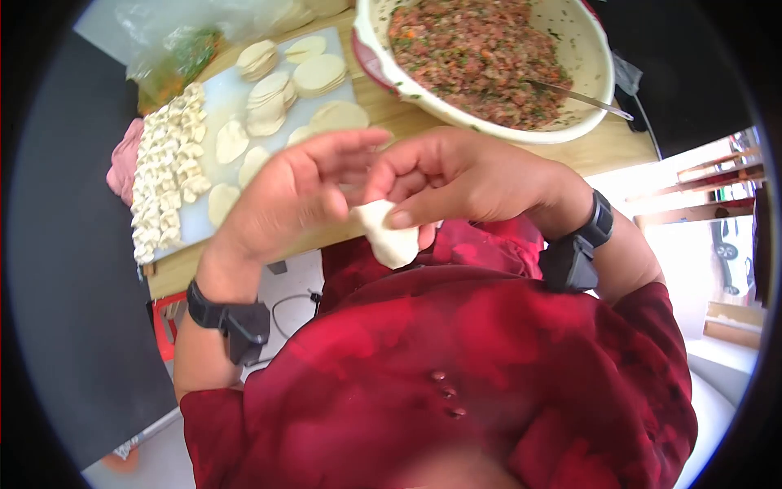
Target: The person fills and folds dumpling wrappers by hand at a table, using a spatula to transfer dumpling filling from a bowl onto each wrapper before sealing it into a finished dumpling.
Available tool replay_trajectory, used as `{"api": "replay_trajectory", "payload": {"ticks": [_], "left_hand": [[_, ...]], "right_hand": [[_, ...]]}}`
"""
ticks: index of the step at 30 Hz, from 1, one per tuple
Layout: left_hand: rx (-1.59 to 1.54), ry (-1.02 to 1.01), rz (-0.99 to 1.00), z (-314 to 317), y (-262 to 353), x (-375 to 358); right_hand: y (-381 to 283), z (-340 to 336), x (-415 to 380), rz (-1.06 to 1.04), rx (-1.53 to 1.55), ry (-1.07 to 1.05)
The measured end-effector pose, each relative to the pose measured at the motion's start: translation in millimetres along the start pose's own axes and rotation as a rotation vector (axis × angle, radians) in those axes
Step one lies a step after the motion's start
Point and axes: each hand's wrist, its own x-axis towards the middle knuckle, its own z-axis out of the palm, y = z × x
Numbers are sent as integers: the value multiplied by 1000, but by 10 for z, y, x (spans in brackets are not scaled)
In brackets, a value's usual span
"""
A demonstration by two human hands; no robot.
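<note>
A pale folded dumpling [391, 238] is pinched between the thumb and fingers of my right hand [472, 183], held in front of my shirt near the table edge. My left hand [285, 191] is open beside it, fingers stretched out and slightly blurred, its thumb close to the top of the dumpling. Past my hands, round dough wrappers [319, 75] lie in stacks and singly on a light cutting board [218, 91]. Rows of finished dumplings [167, 175] fill the board's left side.
A large white bowl [497, 129] of minced meat filling [481, 57] stands at the back right, with a metal utensil handle [599, 103] resting over its rim. Clear plastic bags [175, 61] lie behind the board. A pink cloth [125, 163] sits at the far left.
</note>
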Motion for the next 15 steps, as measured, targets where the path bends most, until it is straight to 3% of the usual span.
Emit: {"api": "replay_trajectory", "payload": {"ticks": [2,4,5,8,9,10,14,15], "left_hand": [[-105,10,17,226,-15,56],[29,57,-211,305,31,103],[90,86,-168,351,-27,136],[179,128,-230,409,-25,237],[187,127,-275,382,-53,252],[189,121,-273,396,-64,266],[-57,177,-278,427,-101,304],[-97,187,-296,423,-110,317]], "right_hand": [[-102,23,-98,-15,-131,40],[-189,53,-192,-136,-521,179],[-205,74,-233,-216,-719,318],[-335,61,-377,-280,-866,468],[-253,-58,-388,-474,-961,574],[-291,-164,-450,-508,-1044,643],[-413,-658,-905,-94,-1864,875],[-430,-761,-969,-89,-1866,876]]}}
